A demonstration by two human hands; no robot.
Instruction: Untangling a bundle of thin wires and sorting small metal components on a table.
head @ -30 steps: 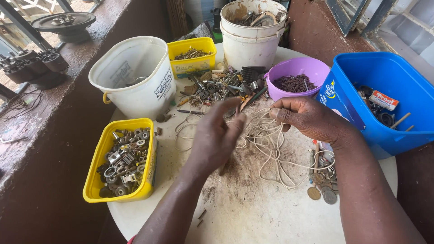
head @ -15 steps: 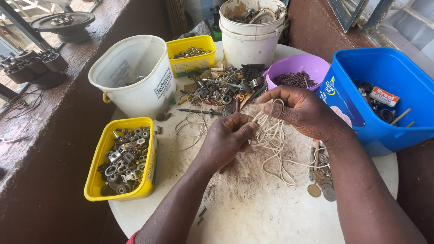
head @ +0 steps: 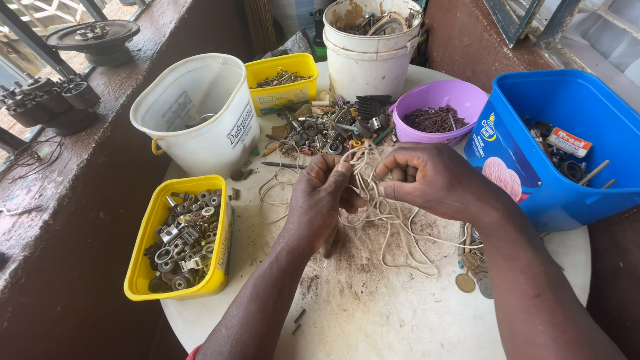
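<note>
**Cord untangling: mid-way, knot not cleared**

Left hand (head: 320, 197) and right hand (head: 427, 180) each have a pinch grip closed on the tangled off-white cord (head: 373, 207), held just above the round table (head: 373, 313). Loose loops trail onto the table; most looks unsorted.

Count: 2 yellow tubs (head: 143, 267), 2 white buckets (head: 200, 127), 1 purple bowl (head: 437, 100), 1 blue tub (head: 587, 193).

— What's at the centre of the frame?
— A tangled, pale cream length of thin cord (head: 383, 210), bunched up at mid-frame, its loose loops spilling down and left onto the dusty white tabletop.
</note>
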